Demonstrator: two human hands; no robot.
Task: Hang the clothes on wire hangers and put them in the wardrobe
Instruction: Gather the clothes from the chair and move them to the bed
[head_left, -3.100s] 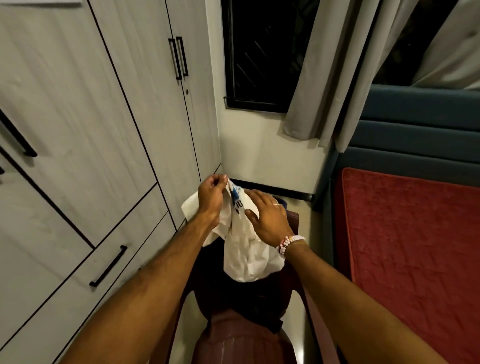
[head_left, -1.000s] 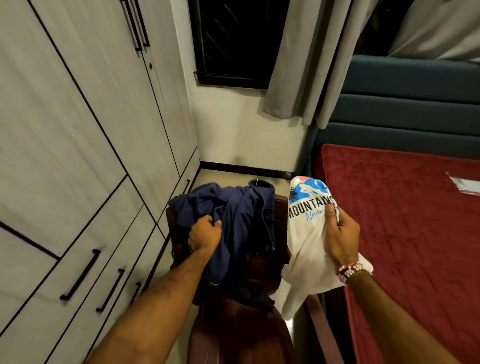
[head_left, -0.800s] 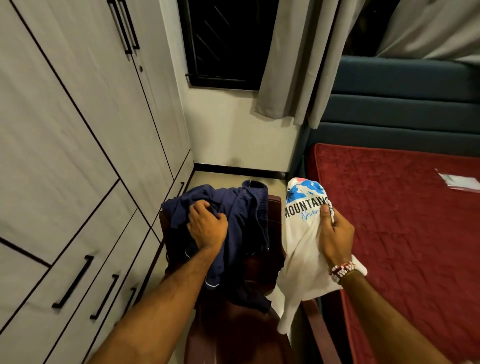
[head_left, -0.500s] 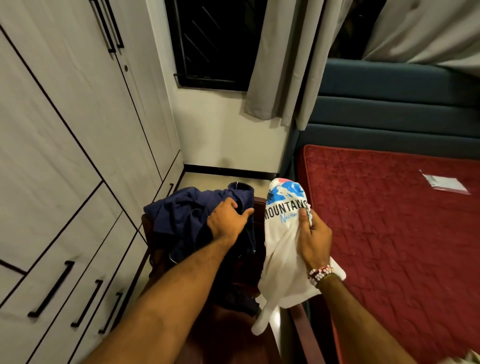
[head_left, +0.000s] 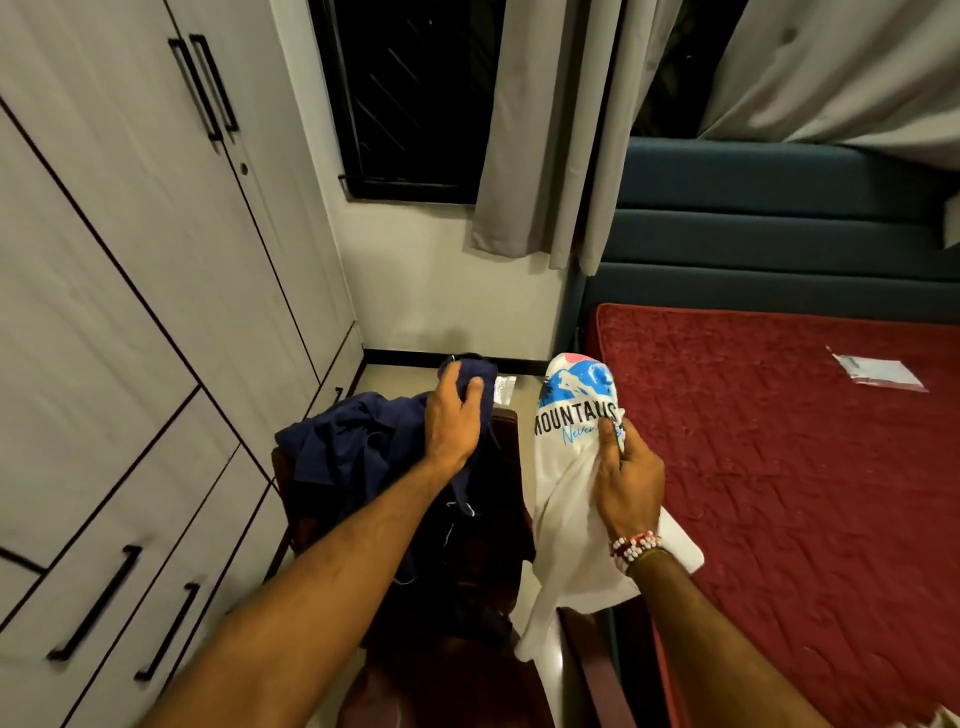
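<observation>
My left hand grips a bunched fold at the top of the navy garment, which lies heaped over the back of the dark wooden chair just beside the closed wardrobe. My right hand, a beaded bracelet at its wrist, has its fingers curled round the white T-shirt. It holds the shirt up between the chair and the red bed, mountain print facing me, lower part hanging loose.

One head-worn wide-angle view looks forward and down, wardrobe left, bed right
</observation>
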